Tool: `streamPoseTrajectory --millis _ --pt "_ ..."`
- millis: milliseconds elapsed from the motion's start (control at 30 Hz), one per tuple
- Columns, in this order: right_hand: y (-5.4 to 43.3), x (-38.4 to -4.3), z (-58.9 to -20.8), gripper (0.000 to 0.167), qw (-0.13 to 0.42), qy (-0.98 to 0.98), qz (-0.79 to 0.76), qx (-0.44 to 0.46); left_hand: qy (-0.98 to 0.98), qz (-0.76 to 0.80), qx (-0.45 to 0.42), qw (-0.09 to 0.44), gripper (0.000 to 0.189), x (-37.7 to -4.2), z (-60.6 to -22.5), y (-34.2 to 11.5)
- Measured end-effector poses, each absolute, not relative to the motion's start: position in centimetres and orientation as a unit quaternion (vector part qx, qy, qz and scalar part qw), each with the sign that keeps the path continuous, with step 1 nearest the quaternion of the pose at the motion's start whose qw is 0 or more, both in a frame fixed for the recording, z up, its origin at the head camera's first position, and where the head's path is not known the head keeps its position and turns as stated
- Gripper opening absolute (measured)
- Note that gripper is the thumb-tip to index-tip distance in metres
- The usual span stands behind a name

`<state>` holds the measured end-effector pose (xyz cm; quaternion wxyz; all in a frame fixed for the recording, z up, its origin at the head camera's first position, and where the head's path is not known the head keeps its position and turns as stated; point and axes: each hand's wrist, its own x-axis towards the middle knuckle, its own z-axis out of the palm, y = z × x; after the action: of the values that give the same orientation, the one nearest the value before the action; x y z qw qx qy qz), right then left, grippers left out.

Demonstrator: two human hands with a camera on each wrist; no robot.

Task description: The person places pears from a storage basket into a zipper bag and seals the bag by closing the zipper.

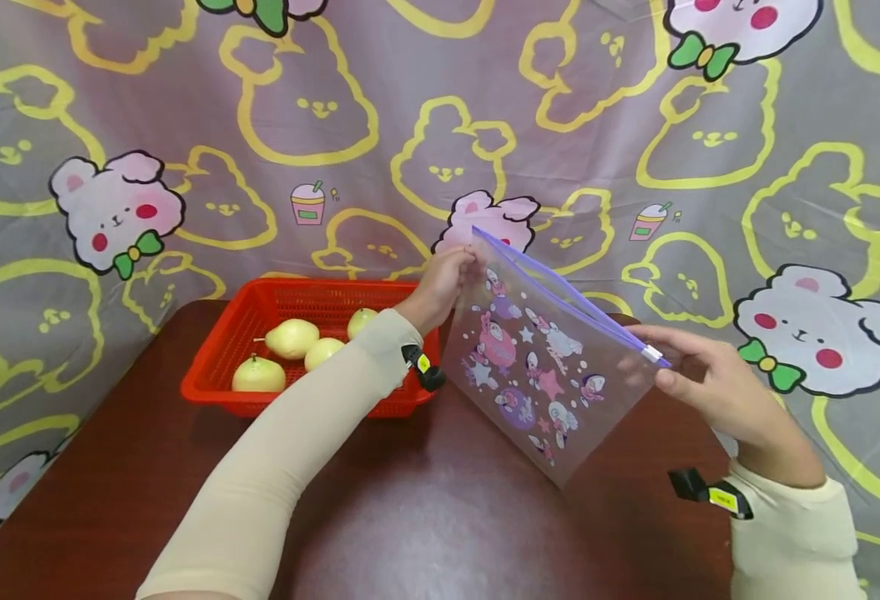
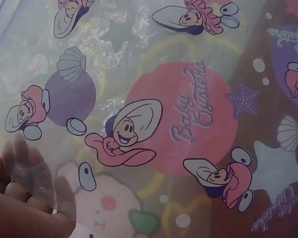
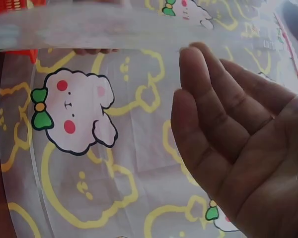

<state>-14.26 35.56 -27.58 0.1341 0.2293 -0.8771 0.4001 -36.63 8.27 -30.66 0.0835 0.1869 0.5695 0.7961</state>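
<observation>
Head view: left hand (image 1: 443, 282) pinches the clear printed bag (image 1: 533, 354) near one top corner; right hand (image 1: 725, 396) holds the opposite end, beside the slider (image 1: 652, 354). Bag hangs tilted above the table (image 1: 485, 533), right of the basket (image 1: 320, 296). Risk: a loosened pinch could let the parted mouth sag shut. Basket contains at least four pears (image 1: 293, 339); no contents visible in bag.

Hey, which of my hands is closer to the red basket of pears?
Left. Your left hand is beside the right end of the red basket, gripping the zip bag; your right hand is farther right, at the bag's slider.
</observation>
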Motion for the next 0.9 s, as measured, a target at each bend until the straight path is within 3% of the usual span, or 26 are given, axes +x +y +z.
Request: streamPoseTrajectory --millis 233,567,900 --pt "35.5 -18.4 -24.4 0.036 0.096 -0.873 0.394 0.27 0.574 0.795 0.177 0.084 0.025 -37.3 -30.5 8.8" --pt "32.2 -23.4 -20.3 0.037 0.024 -0.93 0.318 0.184 0.577 0.789 0.182 0.101 0.027 -37.5 -30.9 9.2" --pt "31.1 -25.5 -20.3 0.033 -0.005 -0.951 0.265 0.157 0.574 0.792 0.175 0.109 0.031 -38.2 -31.5 9.5"
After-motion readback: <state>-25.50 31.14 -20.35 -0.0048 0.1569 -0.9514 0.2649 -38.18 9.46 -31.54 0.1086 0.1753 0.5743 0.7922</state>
